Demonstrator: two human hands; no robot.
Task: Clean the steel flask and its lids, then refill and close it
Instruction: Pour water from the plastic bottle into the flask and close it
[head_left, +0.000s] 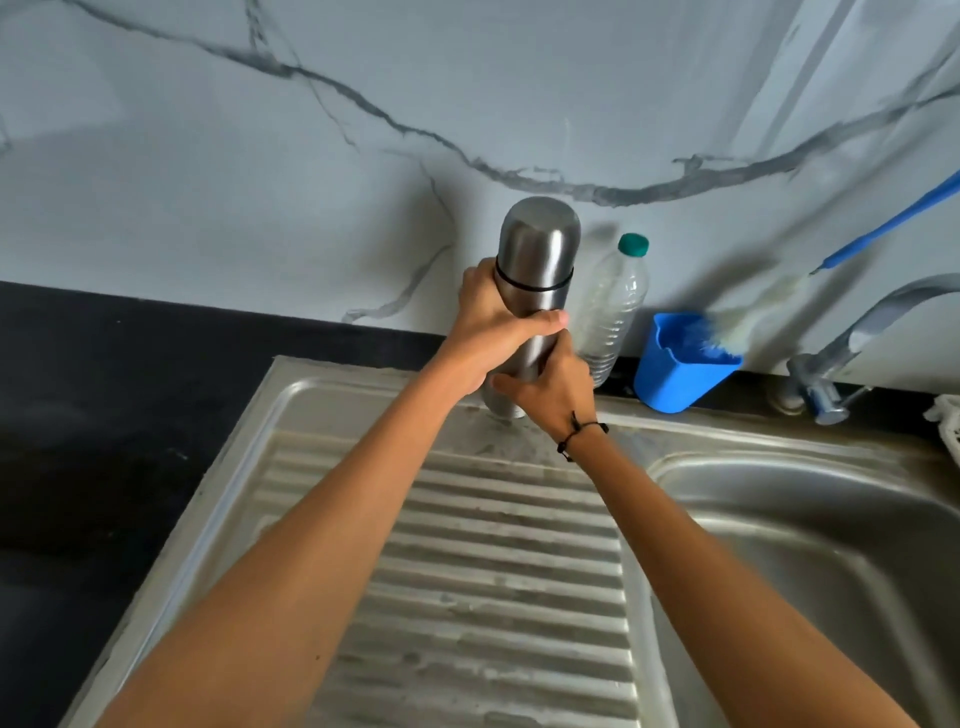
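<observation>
Both my hands grip the upright steel flask (535, 270): left hand (498, 332) above, right hand (556, 387) below, at the drainboard's (493, 571) back edge.

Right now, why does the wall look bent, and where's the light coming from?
Head view: the wide-angle lens bows the marble-patterned wall and its grey veins; shadows of the steel flask and the clear plastic bottle fall on the wall; soft highlights streak the flask; the blue-handled brush looks blurred.
</observation>
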